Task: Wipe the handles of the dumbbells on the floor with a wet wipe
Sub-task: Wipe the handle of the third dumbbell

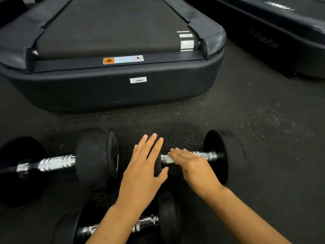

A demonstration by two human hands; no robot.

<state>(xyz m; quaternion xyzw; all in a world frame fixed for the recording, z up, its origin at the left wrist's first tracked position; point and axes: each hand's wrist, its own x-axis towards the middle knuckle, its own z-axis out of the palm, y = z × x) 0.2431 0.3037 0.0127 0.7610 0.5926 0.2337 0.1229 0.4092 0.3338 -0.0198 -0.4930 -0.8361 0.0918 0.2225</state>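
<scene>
Left hand (144, 166) grip spread flat on dumbbell (223, 155) head; right hand (191, 166) presses white wipe (170, 159) onto chrome handle (204, 154). "Impulse" on far treadmill (265, 40).

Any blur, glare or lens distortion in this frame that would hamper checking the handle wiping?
Head view: dim, with black dumbbell heads merging into the dark floor; bright glare on the left dumbbell handle; slight motion blur on the right hand over the wipe; wide-angle bowing of the treadmill edge.
</scene>
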